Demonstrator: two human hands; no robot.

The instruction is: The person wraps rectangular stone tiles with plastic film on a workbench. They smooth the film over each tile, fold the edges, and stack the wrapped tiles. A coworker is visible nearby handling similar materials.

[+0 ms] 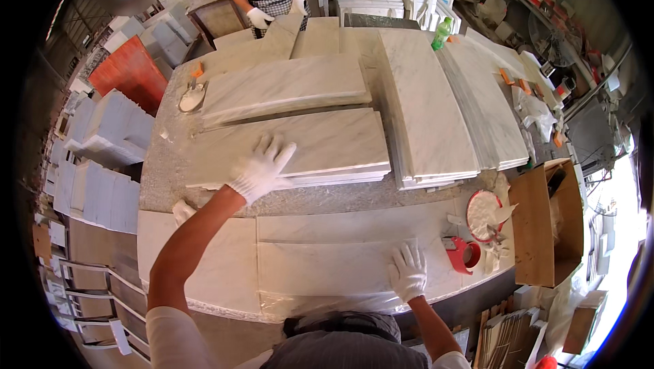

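My left hand (262,168), in a white knit glove, reaches out with fingers apart over the near edge of a stack of grey-veined white marble slabs (334,139). It appears to rest on the top slab. My right hand (409,270), gloved alike, lies flat with fingers spread on the right part of a pale slab (320,267) along the table's front edge. Clear film shows at that slab's front. Just right of this hand sits a red tape dispenser (460,254); beyond it is a red-rimmed bowl of white paste (484,212) with tools on it.
More slab stacks (422,103) cover the right side, with a green bottle (442,33) behind. A cardboard box (545,226) stands at the right edge. Across the table, a co-worker's gloved hands (260,18) touch a slab. A small bowl (192,99) sits at left.
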